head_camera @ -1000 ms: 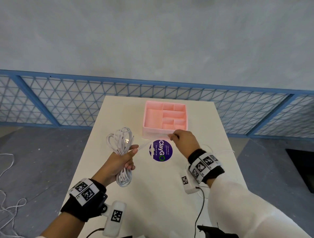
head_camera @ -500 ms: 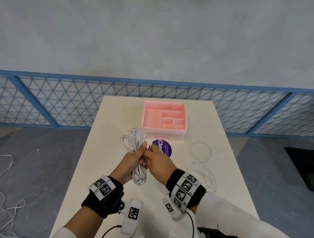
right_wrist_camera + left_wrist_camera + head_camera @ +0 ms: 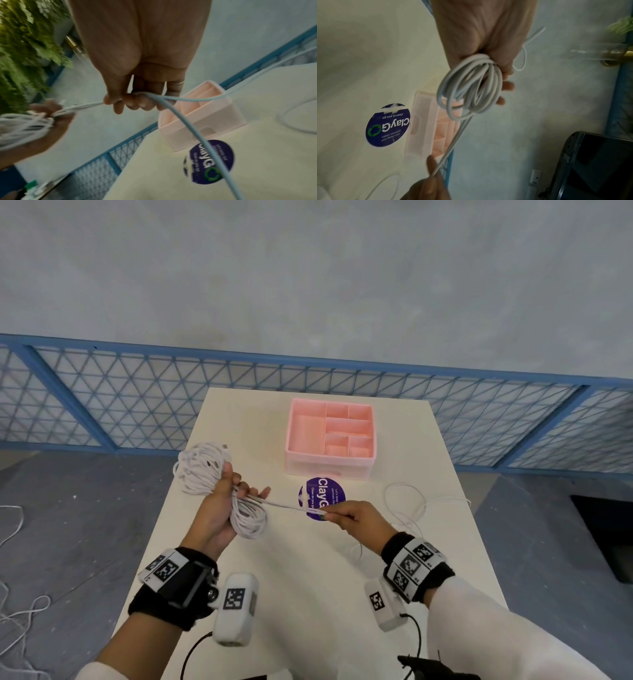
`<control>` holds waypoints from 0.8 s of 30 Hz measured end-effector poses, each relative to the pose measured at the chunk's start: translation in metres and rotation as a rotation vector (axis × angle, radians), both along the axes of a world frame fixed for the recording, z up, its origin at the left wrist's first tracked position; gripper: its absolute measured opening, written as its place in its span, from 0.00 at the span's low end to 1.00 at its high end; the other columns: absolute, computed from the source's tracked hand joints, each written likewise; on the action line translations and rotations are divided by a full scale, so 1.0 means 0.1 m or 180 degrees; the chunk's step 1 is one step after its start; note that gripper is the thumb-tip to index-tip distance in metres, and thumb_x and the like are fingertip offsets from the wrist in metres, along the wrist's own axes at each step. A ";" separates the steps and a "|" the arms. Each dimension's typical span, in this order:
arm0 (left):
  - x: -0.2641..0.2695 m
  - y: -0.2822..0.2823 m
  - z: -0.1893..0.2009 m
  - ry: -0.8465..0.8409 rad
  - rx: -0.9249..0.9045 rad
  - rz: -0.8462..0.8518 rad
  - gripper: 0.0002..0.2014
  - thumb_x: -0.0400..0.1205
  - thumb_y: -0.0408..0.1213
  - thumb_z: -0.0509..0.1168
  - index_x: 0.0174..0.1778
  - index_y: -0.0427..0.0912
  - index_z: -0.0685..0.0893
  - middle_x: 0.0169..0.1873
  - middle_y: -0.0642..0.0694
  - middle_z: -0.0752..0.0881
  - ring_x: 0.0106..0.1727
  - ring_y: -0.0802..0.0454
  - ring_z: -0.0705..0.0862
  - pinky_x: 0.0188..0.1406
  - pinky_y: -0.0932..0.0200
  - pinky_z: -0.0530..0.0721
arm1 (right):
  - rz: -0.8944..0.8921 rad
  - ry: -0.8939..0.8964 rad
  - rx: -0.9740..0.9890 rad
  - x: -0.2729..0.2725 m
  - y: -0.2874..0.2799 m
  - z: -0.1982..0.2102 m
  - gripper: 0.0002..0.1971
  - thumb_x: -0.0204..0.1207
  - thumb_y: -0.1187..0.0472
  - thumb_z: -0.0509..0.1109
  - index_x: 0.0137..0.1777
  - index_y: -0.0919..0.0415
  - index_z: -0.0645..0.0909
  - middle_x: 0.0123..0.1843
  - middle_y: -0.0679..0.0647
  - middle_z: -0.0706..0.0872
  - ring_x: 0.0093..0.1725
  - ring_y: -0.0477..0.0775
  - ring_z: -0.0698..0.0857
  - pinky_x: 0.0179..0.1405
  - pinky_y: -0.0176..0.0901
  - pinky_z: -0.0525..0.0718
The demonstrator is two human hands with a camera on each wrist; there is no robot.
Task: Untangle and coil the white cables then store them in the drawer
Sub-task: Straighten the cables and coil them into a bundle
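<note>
My left hand [image 3: 222,501] holds a bundle of coiled white cable [image 3: 202,470] above the table's left side; its thumb presses the loops and the fingers curl under them. The same coil [image 3: 471,88] hangs from the palm in the left wrist view. A taut strand [image 3: 287,506] runs from the coil to my right hand [image 3: 346,517], which pinches it between thumb and fingers [image 3: 126,101]. Loose cable [image 3: 407,505] trails from that hand across the table on the right. The pink drawer organiser [image 3: 330,436] stands open-topped at the table's far middle.
A round purple sticker [image 3: 322,496] lies on the cream table [image 3: 308,577] just in front of the organiser. A blue mesh fence [image 3: 137,402] runs behind the table. More white cable [image 3: 17,611] lies on the grey floor at the left.
The hands were together at the coil half a second ago; now my right hand has pulled away to the right, drawing a strand taut. The left hand with the coil moved slightly left.
</note>
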State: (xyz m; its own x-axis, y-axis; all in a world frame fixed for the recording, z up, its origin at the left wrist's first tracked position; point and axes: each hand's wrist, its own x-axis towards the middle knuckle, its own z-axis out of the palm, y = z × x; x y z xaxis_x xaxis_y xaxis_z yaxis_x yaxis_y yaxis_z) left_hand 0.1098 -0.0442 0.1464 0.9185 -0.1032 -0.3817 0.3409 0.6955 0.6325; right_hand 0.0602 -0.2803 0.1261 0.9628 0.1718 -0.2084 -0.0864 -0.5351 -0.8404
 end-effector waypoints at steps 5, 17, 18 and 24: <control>0.09 0.10 -0.02 -0.0192 0.0205 0.0078 0.21 0.84 0.52 0.51 0.27 0.46 0.71 0.11 0.55 0.65 0.15 0.60 0.69 0.24 0.67 0.80 | 0.0404 0.0022 -0.1017 0.02 -0.02 -0.01 0.13 0.81 0.55 0.62 0.58 0.55 0.84 0.52 0.54 0.89 0.52 0.51 0.84 0.51 0.42 0.77; -0.23 -0.34 -0.03 -0.0734 0.1689 -0.0668 0.18 0.82 0.45 0.60 0.26 0.44 0.74 0.17 0.50 0.75 0.20 0.55 0.74 0.25 0.61 0.73 | 0.1460 -0.0949 -0.1331 0.05 0.57 0.83 0.15 0.79 0.50 0.63 0.48 0.60 0.85 0.43 0.57 0.86 0.45 0.55 0.82 0.41 0.45 0.75; -0.27 -0.37 -0.01 -0.0615 0.1464 -0.0801 0.17 0.81 0.46 0.61 0.26 0.44 0.75 0.18 0.49 0.76 0.21 0.54 0.76 0.26 0.60 0.75 | 0.1228 -0.0980 -0.1408 0.08 0.54 0.82 0.16 0.77 0.46 0.64 0.42 0.59 0.85 0.37 0.53 0.84 0.40 0.53 0.81 0.36 0.43 0.72; -0.42 -0.47 0.10 -0.0250 0.1151 -0.1178 0.14 0.75 0.43 0.70 0.30 0.39 0.79 0.13 0.46 0.71 0.16 0.52 0.72 0.25 0.58 0.79 | 0.0418 -0.0918 -0.1898 0.21 0.45 0.64 0.32 0.57 0.28 0.62 0.25 0.62 0.73 0.22 0.53 0.72 0.25 0.54 0.70 0.24 0.44 0.63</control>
